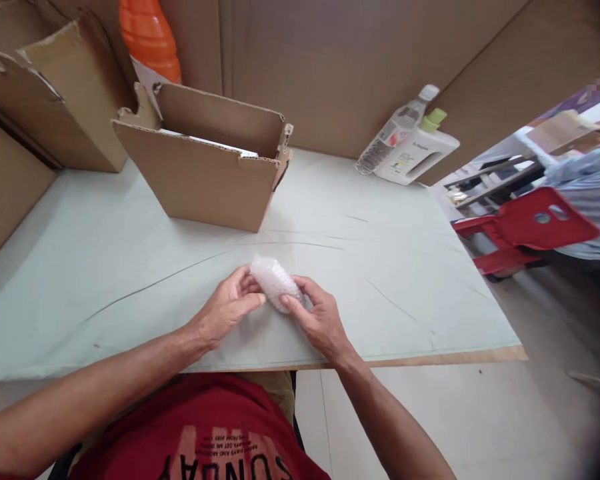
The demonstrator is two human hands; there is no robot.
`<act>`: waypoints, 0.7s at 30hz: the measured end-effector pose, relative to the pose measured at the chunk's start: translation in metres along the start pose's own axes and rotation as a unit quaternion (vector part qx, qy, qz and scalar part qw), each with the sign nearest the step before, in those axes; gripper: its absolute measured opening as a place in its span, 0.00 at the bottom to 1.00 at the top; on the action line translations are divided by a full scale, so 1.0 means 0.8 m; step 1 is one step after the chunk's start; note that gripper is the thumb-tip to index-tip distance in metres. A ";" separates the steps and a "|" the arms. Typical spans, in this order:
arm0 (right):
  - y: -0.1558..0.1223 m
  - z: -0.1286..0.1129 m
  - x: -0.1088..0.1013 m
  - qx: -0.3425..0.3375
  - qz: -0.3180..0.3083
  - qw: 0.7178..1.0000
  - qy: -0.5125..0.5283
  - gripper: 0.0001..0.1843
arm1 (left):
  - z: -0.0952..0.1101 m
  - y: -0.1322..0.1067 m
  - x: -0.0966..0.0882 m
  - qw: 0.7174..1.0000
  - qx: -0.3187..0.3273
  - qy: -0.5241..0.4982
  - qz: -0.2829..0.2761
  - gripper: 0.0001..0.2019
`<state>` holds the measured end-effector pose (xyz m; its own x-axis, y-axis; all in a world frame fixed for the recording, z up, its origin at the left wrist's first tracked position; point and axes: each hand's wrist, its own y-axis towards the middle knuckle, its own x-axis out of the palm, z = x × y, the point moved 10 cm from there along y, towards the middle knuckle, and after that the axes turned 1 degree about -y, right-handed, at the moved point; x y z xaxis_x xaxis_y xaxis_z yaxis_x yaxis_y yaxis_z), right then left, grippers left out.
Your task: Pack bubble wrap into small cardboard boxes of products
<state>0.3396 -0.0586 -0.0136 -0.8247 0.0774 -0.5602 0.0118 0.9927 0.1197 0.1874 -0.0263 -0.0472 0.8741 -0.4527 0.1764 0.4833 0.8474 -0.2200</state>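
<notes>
A small bundle of clear bubble wrap [276,283] is held above the pale cloth of the table, close to its front edge. What lies inside the wrap cannot be made out. My right hand [320,317] grips the bundle's right end, thumb on the near side and fingers behind. At the other end, my left hand [230,303] supports it with curled fingers, the thumb touching its lower side. Just beyond the hands stands an open cardboard box [205,177] with something white showing inside.
More cardboard boxes [80,87] stand at the left, and an orange bottle [150,37] is behind the open box. A clear plastic bottle [395,133] and a white jug [417,157] lean at the back right. Beyond the table, a person sits on a red chair [545,223].
</notes>
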 end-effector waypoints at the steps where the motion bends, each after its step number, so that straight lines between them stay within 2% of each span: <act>1: -0.002 -0.004 0.008 0.008 -0.019 0.999 0.036 0.11 | 0.000 -0.001 0.004 1.000 0.003 -0.003 0.001 0.22; 3: -0.006 -0.013 0.015 0.004 -0.043 0.997 0.060 0.10 | 0.002 -0.002 0.005 1.000 0.013 0.011 0.021 0.21; 5: -0.007 -0.022 0.008 -0.017 -0.035 0.999 0.036 0.11 | 0.007 -0.006 -0.001 0.998 0.031 0.041 0.047 0.26; 7: -0.006 -0.028 -0.004 -0.036 -0.025 0.999 0.013 0.16 | 0.017 -0.012 -0.004 0.993 0.061 0.089 0.057 0.31; 10: 0.000 -0.036 -0.008 -0.057 -0.052 0.996 0.044 0.25 | 0.025 -0.022 0.005 0.981 0.090 0.170 0.024 0.36; 12: 0.005 -0.047 -0.005 -0.082 -0.067 0.991 0.085 0.20 | 0.023 -0.026 0.012 0.979 0.084 0.185 -0.005 0.38; 14: 0.011 -0.052 -0.007 -0.092 -0.044 0.986 0.129 0.12 | 0.021 -0.025 0.012 0.985 0.076 0.152 -0.014 0.40; 16: 0.016 -0.047 -0.010 -0.069 -0.008 0.983 0.170 0.08 | 0.018 -0.022 0.009 0.993 0.061 0.100 -0.024 0.42; 18: 0.020 -0.037 -0.001 -0.027 -0.005 0.979 0.204 0.11 | 0.011 -0.017 0.008 0.997 0.039 0.056 -0.039 0.39; 21: 0.019 -0.028 0.026 0.016 -0.051 0.971 0.233 0.20 | 0.001 -0.011 -0.002 0.999 0.028 0.015 -0.026 0.32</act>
<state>0.3099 -0.0438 -0.0051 -0.9888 -0.0647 -0.1347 -0.0723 0.9960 0.0525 0.1815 -0.0329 -0.0447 0.8491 -0.5045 0.1568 0.5257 0.8362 -0.1564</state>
